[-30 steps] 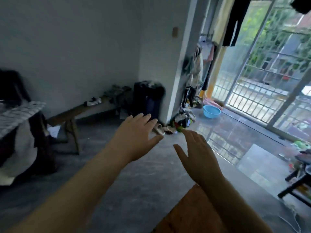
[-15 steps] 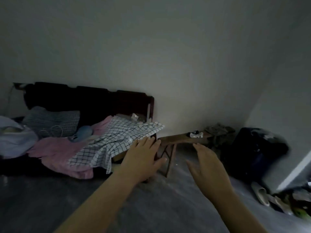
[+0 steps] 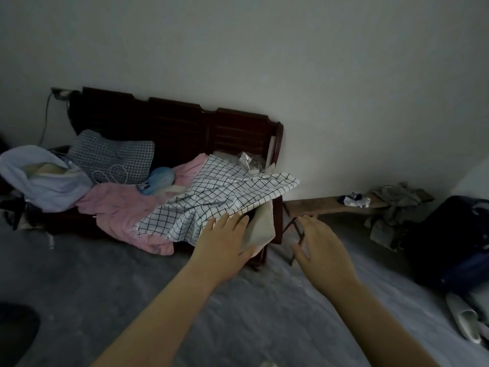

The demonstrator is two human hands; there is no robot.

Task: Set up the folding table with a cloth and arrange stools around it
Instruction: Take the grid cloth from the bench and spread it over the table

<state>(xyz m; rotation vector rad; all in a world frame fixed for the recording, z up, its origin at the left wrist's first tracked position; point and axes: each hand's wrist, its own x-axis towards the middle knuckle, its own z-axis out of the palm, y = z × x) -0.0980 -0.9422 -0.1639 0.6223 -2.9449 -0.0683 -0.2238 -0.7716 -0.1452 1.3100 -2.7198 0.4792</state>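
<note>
Left hand (image 3: pixel 225 242) has neared the checked cloth (image 3: pixel 225 197), right hand (image 3: pixel 322 250) alongside, both spread and empty.

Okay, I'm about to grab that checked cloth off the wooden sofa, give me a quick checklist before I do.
Checked cloth reachable on the sofa: ok.
Left hand open, at the cloth's near edge: ok.
Right hand open, holding nothing: ok.
Cloth lies over the pink sheet, not under it: ok.
Nothing resting on the cloth: cannot tell; a plastic wrapper sits at its far end.
Folding table ready: cannot tell, out of view.
</note>
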